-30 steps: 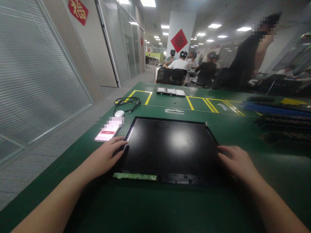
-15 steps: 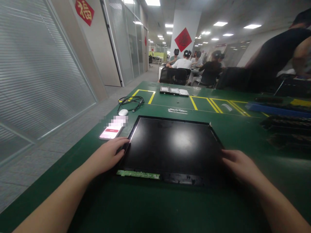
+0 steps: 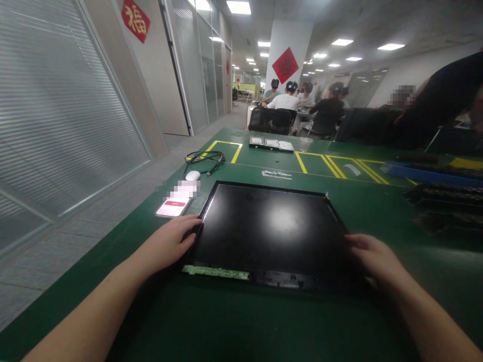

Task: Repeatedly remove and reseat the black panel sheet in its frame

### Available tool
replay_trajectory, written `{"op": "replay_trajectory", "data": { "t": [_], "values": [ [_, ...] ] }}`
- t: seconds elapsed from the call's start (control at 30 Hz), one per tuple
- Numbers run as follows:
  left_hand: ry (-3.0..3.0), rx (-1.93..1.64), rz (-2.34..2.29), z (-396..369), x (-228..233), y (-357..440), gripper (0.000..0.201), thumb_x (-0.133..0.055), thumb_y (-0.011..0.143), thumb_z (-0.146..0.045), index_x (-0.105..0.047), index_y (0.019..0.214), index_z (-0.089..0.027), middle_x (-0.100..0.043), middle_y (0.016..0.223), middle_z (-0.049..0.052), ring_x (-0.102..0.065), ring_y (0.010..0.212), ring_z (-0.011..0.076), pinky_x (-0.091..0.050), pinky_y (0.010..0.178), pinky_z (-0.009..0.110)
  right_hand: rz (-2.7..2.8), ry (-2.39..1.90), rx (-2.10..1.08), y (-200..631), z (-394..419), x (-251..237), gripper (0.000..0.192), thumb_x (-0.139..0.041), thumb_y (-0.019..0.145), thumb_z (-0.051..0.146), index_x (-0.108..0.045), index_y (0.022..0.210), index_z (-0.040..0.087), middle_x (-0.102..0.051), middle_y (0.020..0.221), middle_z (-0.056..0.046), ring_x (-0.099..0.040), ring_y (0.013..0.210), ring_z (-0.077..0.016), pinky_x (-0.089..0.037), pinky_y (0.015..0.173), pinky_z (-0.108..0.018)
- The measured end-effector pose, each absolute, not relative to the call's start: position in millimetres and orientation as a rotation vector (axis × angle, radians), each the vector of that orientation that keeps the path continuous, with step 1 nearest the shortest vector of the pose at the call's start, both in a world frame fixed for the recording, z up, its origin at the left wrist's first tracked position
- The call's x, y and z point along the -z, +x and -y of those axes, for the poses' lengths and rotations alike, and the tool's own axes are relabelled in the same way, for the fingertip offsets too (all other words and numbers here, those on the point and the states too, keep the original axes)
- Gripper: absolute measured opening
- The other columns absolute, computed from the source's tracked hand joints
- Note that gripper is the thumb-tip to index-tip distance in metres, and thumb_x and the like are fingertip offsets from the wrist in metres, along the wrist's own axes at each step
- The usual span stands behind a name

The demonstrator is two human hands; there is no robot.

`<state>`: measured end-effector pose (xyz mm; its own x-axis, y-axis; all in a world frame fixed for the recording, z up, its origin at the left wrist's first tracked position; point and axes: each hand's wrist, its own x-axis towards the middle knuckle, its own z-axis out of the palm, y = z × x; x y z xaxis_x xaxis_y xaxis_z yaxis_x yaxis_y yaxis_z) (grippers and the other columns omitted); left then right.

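Note:
A black flat display panel (image 3: 256,226) lies screen up on the green table in front of me. Along its near edge runs a narrow green circuit board (image 3: 216,272), left of a dark strip of the frame. My left hand (image 3: 173,240) grips the panel's left side, thumb and fingers at the rim. On the opposite side, my right hand (image 3: 372,254) closes on the right rim, with some fingertips hidden under or behind it. A phone (image 3: 173,205) with a lit screen lies just beyond my left hand, a white mouse (image 3: 192,175) behind it.
A coiled black cable (image 3: 206,160) lies at the far left of the table (image 3: 241,322). Several hard drives (image 3: 270,144) sit in a row at the back. White strips (image 3: 276,174) lie behind the panel. A blue object (image 3: 426,171) and dark parts are at right. People sit beyond.
Both hands keep their hold and the panel stays in place on the table. The view has shifted very slightly. At the far right, a person in black has bent lower.

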<state>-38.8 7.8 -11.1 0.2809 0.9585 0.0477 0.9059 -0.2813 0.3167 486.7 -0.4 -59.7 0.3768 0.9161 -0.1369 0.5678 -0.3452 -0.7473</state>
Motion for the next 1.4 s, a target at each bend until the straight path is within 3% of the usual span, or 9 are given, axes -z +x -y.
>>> {"op": "replay_trajectory", "data": {
  "t": [0.3,0.5,0.83,1.4],
  "values": [
    [2.331,-0.375,-1.707,-9.2,13.8,-39.4,0.049,-0.048,0.090,-0.039,-0.075,0.125,-0.018,-0.066,0.144,0.015,-0.063,0.131,0.0359,-0.047,0.115,0.052,1.155,-2.069,-0.782,487.2,-0.3,64.0,0.048,-0.060,0.068,0.024,-0.076,0.112,0.017,-0.077,0.098,-0.015,-0.074,0.076,-0.0295,-0.058,0.065,-0.041],
    [2.321,-0.402,-1.701,-10.3,16.9,-40.9,0.048,-0.049,0.090,-0.039,-0.075,0.125,-0.020,-0.066,0.145,0.013,-0.062,0.132,0.0356,-0.047,0.115,0.051,1.149,-2.046,-0.821,485.2,0.3,61.6,0.051,-0.059,0.068,0.024,-0.074,0.116,0.015,-0.077,0.090,-0.014,-0.069,0.060,-0.0252,-0.051,0.052,-0.035],
    [2.323,-0.380,-1.704,-10.8,17.6,-40.8,0.049,-0.049,0.089,-0.039,-0.075,0.126,-0.021,-0.065,0.146,0.012,-0.062,0.133,0.0350,-0.046,0.116,0.050,1.220,-1.946,-0.730,488.3,-1.3,67.3,0.038,-0.061,0.064,0.023,-0.078,0.098,0.018,-0.078,0.091,-0.013,-0.075,0.077,-0.0276,-0.057,0.063,-0.036],
    [2.306,-0.339,-1.757,-11.2,21.3,-42.1,0.057,-0.046,0.090,-0.040,-0.069,0.135,-0.013,-0.059,0.152,0.020,-0.056,0.139,0.0395,-0.043,0.116,0.056,1.334,-1.982,-0.608,484.1,-1.2,64.0,0.035,-0.058,0.066,0.024,-0.078,0.094,0.022,-0.078,0.088,-0.012,-0.075,0.081,-0.0293,-0.060,0.070,-0.040]
  ]
}}
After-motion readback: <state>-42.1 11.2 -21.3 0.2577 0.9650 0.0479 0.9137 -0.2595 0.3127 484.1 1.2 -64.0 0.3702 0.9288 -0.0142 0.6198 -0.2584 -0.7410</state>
